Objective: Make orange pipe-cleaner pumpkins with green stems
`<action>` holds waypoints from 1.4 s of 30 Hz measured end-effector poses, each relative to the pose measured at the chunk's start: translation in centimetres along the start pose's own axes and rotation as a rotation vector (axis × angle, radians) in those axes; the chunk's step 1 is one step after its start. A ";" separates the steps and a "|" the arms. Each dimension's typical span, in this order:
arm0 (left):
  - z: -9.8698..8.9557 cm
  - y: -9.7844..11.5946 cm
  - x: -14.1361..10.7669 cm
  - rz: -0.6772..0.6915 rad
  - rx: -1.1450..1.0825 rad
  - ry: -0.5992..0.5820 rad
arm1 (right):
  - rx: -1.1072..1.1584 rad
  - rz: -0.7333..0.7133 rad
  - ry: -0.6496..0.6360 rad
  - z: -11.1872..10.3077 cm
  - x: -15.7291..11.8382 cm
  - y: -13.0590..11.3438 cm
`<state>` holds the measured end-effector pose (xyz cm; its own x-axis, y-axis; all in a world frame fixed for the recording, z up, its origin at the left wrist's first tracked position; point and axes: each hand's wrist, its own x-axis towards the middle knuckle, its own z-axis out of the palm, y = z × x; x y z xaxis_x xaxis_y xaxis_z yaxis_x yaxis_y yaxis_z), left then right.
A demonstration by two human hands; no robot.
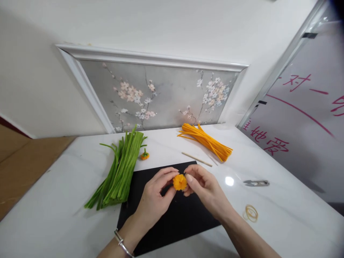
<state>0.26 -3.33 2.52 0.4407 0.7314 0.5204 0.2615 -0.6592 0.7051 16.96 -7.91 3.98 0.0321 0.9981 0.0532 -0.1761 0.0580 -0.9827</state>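
Head view shows both hands meeting just below the centre of the frame over a black mat. The left hand and the right hand pinch a small orange pipe-cleaner ball between them, fingertips closed narrowly on it from either side, held just above the mat.

As a judgement of progress: the ball looks coiled into a round, ribbed shape, but it carries no green top. A finished small orange piece with a green stem lies left of centre on the white table, just beside the green pipe cleaners. So one piece seems done, and the one in hand appears shaped but lacking its stem. Large bundles of green and of orange pipe cleaners in the upper middle suggest plenty of material left.

For room: the mat's near edge runs toward the bottom of the frame, close to the table's front. The green bundle touches the mat's left edge, so leftward room is tight. To the right, the table is more open, with a thin wooden stick above the mat, small snips at right, and a rubber band at lower right. A whiteboard bounds the right side and a flowered wall panel the back.
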 end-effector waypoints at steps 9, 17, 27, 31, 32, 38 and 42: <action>-0.3 -0.4 0.0 -0.085 0.057 -0.036 | -0.066 0.026 0.053 0.2 0.4 0.7; 0.1 -0.1 -0.3 -0.204 -0.169 -0.048 | 0.003 0.058 0.106 0.5 0.9 2.2; 2.7 -2.2 -1.8 -0.412 -0.384 0.266 | -0.575 -0.301 0.055 0.1 7.8 2.9; 3.7 -2.7 -2.4 -0.350 -0.336 0.073 | -0.745 -0.450 0.008 1.9 12.6 4.9; 3.6 -2.6 -2.5 -0.346 -0.313 0.062 | -0.783 -0.483 -0.024 2.5 13.5 5.5; 3.0 -2.2 -2.3 -0.384 -0.251 0.006 | -0.945 -0.583 -0.166 4.1 16.5 7.9; 3.1 -2.1 -2.4 -0.407 -0.223 -0.034 | -0.977 -0.604 -0.219 3.8 16.7 9.0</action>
<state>1.28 -4.24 -1.71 0.3690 0.9144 0.1662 0.2297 -0.2630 0.9370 12.19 9.36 -3.32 -0.3353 0.8020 0.4944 0.6447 0.5780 -0.5003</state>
